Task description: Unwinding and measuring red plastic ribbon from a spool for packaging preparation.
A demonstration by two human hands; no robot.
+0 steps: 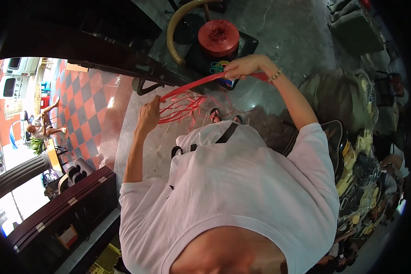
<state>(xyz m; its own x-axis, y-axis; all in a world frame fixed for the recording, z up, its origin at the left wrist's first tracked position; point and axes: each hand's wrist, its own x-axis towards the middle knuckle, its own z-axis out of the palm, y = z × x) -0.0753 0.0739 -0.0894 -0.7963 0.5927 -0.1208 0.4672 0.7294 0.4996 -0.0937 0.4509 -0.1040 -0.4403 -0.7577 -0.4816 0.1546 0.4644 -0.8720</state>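
A bundle of red plastic twine [194, 84] is stretched between my two hands in front of me. My left hand [149, 115] is closed round one end, and loose red strands [180, 111] hang beside it. Higher and to the right, my right hand [247, 67] pinches the bundle, with more twine trailing along the wrist. Just beyond that hand, a large roll of red twine [218, 37] sits on a black square surface [248, 44]. Beside the roll lie turquoise loops [216, 68] that look like scissor handles, partly hidden by my right hand.
A curved wooden armrest [171, 36] stands beyond the roll. Dark wooden door panels [73, 201] open at left onto checkered tiles [80, 107], where a person [43, 125] sits outside. Plastic-wrapped goods [358, 169] and a covered bulky item [335, 98] crowd the right.
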